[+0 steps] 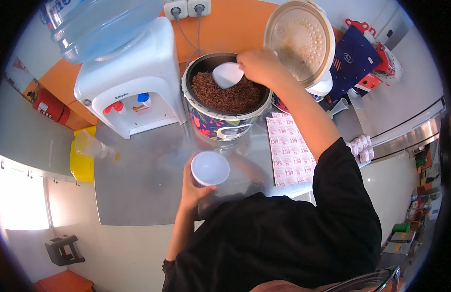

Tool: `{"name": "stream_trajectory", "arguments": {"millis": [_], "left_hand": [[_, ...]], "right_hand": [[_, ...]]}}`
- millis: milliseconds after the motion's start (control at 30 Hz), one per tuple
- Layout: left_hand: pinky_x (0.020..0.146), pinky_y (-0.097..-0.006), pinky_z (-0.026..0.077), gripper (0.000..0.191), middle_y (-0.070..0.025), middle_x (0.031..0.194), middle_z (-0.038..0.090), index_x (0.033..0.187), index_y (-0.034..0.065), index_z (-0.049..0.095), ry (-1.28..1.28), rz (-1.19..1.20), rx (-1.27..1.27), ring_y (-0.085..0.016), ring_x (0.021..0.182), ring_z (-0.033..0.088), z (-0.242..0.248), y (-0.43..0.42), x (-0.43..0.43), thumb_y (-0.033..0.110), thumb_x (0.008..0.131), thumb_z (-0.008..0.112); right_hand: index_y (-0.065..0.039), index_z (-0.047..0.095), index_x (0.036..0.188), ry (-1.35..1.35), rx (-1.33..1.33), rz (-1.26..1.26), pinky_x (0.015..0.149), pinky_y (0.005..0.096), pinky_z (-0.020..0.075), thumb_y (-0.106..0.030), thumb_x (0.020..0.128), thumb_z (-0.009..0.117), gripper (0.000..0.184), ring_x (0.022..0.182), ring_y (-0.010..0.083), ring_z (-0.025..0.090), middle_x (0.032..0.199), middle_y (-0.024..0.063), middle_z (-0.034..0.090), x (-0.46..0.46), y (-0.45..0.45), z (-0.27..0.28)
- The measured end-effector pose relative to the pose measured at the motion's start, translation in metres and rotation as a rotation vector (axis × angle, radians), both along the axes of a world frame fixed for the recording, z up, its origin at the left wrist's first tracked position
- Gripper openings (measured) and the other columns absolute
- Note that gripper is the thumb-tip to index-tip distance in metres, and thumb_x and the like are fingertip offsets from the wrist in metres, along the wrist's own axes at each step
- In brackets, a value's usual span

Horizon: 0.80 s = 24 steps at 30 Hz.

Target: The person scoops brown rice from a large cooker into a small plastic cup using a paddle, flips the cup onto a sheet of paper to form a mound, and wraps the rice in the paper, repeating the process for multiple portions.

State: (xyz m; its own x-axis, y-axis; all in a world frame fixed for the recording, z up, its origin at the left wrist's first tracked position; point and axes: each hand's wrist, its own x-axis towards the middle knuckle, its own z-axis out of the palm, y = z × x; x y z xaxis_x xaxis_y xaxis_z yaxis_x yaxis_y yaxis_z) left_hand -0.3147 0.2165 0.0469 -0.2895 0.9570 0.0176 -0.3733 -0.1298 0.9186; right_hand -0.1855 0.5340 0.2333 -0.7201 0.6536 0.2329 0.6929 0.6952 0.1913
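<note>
My left hand (196,188) holds a small white bowl (210,168), its inside facing up, above the steel counter. With my right hand (256,67) I grip a white rice paddle (228,75) by its handle, which my fingers cover. The paddle's blade is over the reddish-brown cooked rice (225,98) inside the rice cooker (227,127), which has a flower-patterned body. The cooker's round lid (300,43) stands raised behind my right forearm.
A water dispenser (127,84) is left of the cooker. Printed wrapping paper (289,153) lies on the steel counter (138,189) at the right, partly under my arm. Wrapped bundles (360,148) sit farther right. A clear plastic bottle (90,144) and a yellow container (81,168) are at the left.
</note>
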Motion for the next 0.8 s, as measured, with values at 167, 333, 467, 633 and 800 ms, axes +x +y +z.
{"name": "stream_trajectory", "arguments": {"millis": [167,333,467,633,800], "left_hand": [[0.109,-0.0428,0.037,0.115,-0.0148,0.137,0.046,0.144,-0.0005,0.029,0.449,0.03,0.229,-0.028,0.131,0.044,0.004,0.065,-0.008,0.028,0.054,0.095],[0.111,-0.0411,0.033,0.112,-0.0142,0.139,0.045,0.141,0.0001,0.033,0.356,-0.067,0.287,-0.025,0.132,0.043,0.026,0.09,0.004,0.02,0.052,0.096],[0.111,-0.041,0.033,0.112,-0.014,0.139,0.046,0.141,0.0007,0.034,0.291,-0.103,0.302,-0.025,0.13,0.045,0.02,0.093,0.005,0.02,0.051,0.097],[0.111,-0.041,0.033,0.111,-0.0142,0.138,0.046,0.141,0.0007,0.034,0.223,-0.133,0.299,-0.025,0.13,0.045,0.016,0.095,0.007,0.021,0.051,0.097],[0.11,-0.0406,0.033,0.112,-0.0138,0.139,0.045,0.141,0.0004,0.033,0.201,-0.147,0.326,-0.025,0.129,0.045,0.012,0.096,0.005,0.021,0.052,0.097]], "right_hand": [[-0.014,0.076,0.083,0.016,0.354,-0.015,0.073,0.0461,0.051,-0.025,0.079,0.068,0.015,0.083,0.03,0.069,0.081,0.0101,0.071,-0.028,0.046,-0.028],[-0.021,0.077,0.095,-0.119,-0.189,-0.093,0.078,0.0438,0.0519,-0.037,0.08,0.066,0.025,0.087,0.0313,0.069,0.089,0.0067,0.073,-0.024,0.058,-0.036],[-0.025,0.077,0.097,-0.161,-0.278,-0.089,0.079,0.0414,0.0521,-0.039,0.081,0.064,0.025,0.089,0.0282,0.069,0.093,0.0052,0.073,-0.016,0.045,-0.037],[-0.023,0.077,0.096,-0.121,-0.333,-0.049,0.076,0.0407,0.0515,-0.038,0.08,0.065,0.025,0.087,0.0279,0.069,0.09,0.0067,0.073,-0.014,0.04,-0.036],[-0.022,0.077,0.094,-0.147,-0.35,-0.037,0.074,0.0403,0.051,-0.037,0.078,0.065,0.025,0.085,0.0286,0.069,0.087,0.0077,0.073,-0.018,0.035,-0.03]]}}
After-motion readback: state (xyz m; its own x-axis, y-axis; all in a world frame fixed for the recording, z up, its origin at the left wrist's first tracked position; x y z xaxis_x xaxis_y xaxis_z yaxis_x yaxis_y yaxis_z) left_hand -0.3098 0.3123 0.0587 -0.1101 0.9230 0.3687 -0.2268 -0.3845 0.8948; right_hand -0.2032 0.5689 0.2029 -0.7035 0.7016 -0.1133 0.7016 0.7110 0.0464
